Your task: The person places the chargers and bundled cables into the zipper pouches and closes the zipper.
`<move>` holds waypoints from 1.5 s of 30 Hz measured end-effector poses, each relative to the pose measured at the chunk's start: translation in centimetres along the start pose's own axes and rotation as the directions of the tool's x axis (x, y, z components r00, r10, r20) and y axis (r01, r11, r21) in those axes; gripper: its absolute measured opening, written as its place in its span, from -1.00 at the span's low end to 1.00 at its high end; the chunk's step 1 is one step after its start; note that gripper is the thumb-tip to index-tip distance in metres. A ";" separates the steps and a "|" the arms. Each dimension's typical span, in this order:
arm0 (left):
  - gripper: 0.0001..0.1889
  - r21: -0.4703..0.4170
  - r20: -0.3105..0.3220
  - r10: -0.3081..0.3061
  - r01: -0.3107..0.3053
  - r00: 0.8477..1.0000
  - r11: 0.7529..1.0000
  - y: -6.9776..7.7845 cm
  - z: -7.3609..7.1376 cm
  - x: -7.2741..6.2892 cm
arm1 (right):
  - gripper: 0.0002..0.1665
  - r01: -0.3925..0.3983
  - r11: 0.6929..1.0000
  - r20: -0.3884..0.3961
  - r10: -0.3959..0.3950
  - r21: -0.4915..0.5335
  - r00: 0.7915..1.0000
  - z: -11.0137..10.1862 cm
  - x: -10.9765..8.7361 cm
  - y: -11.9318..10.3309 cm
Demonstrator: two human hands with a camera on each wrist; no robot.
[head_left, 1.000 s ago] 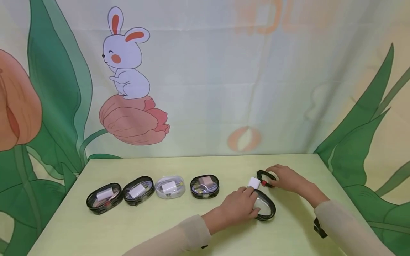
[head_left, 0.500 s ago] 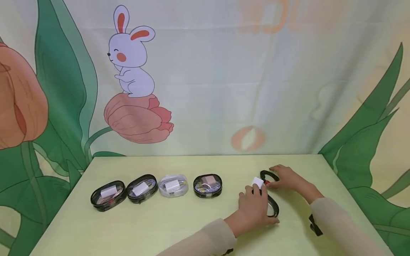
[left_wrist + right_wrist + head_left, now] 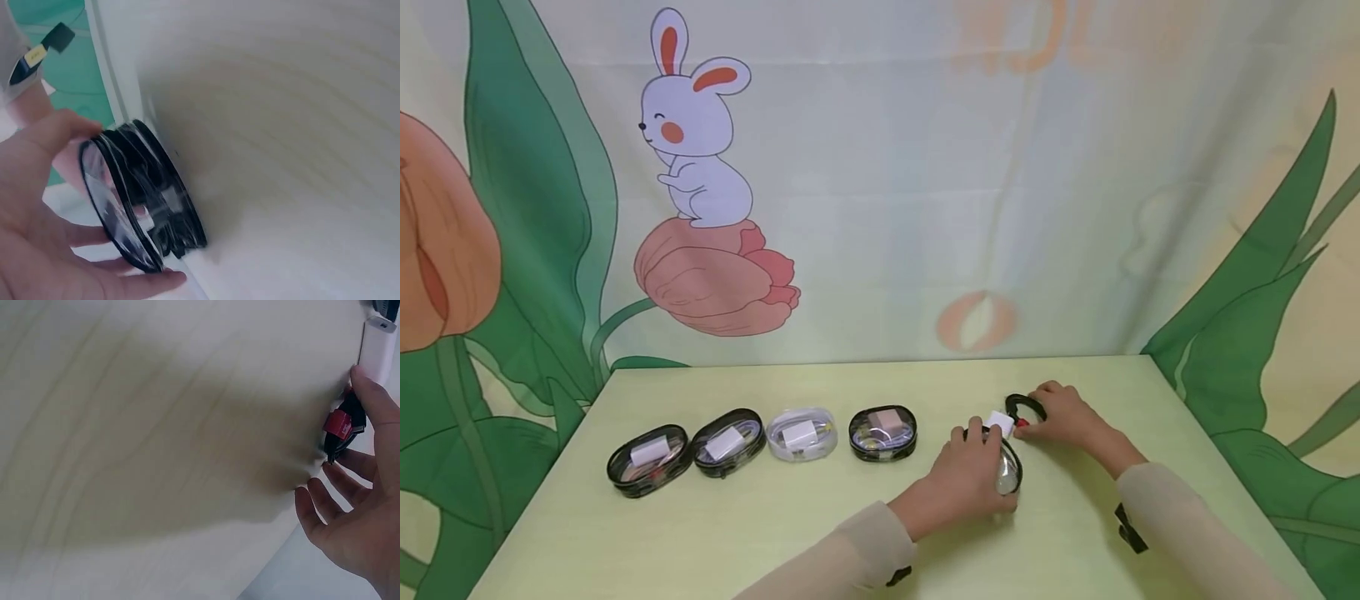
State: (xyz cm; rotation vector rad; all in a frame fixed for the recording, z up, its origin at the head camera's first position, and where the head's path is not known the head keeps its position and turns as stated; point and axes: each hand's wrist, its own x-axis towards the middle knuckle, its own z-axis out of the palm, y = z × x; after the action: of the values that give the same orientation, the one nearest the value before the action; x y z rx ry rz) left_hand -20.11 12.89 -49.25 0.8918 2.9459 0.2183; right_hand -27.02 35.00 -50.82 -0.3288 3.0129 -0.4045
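My left hand [image 3: 958, 479] grips an oval clear case with black trim [image 3: 1007, 475], fingers across its far side and thumb at its near end. In the left wrist view, the case [image 3: 165, 187] is tilted up on the table. To its right, my right hand [image 3: 1071, 425] has thumb and fingers around a coiled black cable [image 3: 1028, 405] with a red band [image 3: 338, 424]. The cable lies on the table. A white charger plug [image 3: 998, 423] sits between the case and the coil, partly hidden by my left fingers in the head view.
Left of my hands stands a row of oval cases: two black-trimmed ones with white plugs [image 3: 649, 462] [image 3: 728, 443], a clear white-rimmed one [image 3: 802, 435], and a black-trimmed one with a pinkish plug [image 3: 883, 434]. A printed curtain [image 3: 865, 208] hangs behind the table [image 3: 760, 533].
My left hand has closed around the case, tilted it up and shifted it slightly left. My right thumb has come in by the cable's red band; coil and plug stay about where they were.
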 end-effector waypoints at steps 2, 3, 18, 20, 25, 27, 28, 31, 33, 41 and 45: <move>0.01 -0.052 -0.012 0.021 -0.022 1.000 0.998 -0.7 -0.1 -0.1 | -0.05 0.003 1.000 -0.012 -0.004 -0.008 1.000 0.0 0.0 0.1; 0.01 -0.081 -0.015 0.028 -0.029 1.000 0.996 -1.0 -0.2 -0.1 | -0.07 0.007 1.000 -0.018 -0.007 -0.007 1.000 0.0 0.0 0.1; 0.09 -0.333 -0.055 0.101 -0.114 0.993 0.936 -2.4 0.0 0.2 | -0.17 -0.012 1.000 0.023 0.011 0.026 1.000 -1.1 0.2 -0.2; 0.10 -0.338 -0.055 0.099 -0.112 0.994 0.934 -2.4 0.0 0.2 | -0.17 -0.011 1.000 0.030 0.011 0.028 0.999 -1.4 0.1 -0.2; 0.11 -0.351 -0.057 0.091 -0.106 0.994 0.930 -2.3 0.1 0.3 | -0.16 -0.015 0.998 0.038 0.013 0.058 0.999 -1.9 0.2 0.3; 0.11 -0.356 -0.060 0.093 -0.109 0.994 0.928 -2.2 0.2 0.4 | -0.16 -0.007 0.998 0.033 0.005 0.068 0.999 -2.0 0.2 0.5; 0.11 -0.357 -0.063 0.095 -0.112 0.993 0.927 -2.2 0.2 0.4 | -0.16 -0.004 0.997 0.031 0.002 0.071 1.000 -2.0 0.3 0.6; 0.11 -0.356 -0.069 0.096 -0.115 0.993 0.927 -2.2 0.2 0.5 | -0.19 0.023 0.998 0.015 -0.024 0.067 1.000 -2.0 0.3 0.8; 0.10 -0.355 -0.070 0.095 -0.113 0.993 0.928 -2.2 0.2 0.5 | -0.23 0.033 0.998 0.009 -0.034 0.058 0.999 -2.1 0.4 0.9; 0.08 -0.334 -0.088 0.104 -0.128 0.991 0.934 -2.2 0.3 0.3 | -0.40 0.006 0.995 0.029 -0.009 0.103 1.000 -2.1 0.5 0.7; 0.08 -0.338 -0.087 0.108 -0.131 0.990 0.932 -2.1 0.3 0.2 | -0.21 0.011 0.996 0.084 -0.018 0.088 0.996 -1.4 0.3 0.7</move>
State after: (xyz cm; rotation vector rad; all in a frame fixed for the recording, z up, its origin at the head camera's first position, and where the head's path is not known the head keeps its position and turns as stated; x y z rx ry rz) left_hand -21.40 11.26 -49.86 1.0241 2.7807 0.7569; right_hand -27.61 35.98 -49.68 -0.3516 2.9009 -0.5086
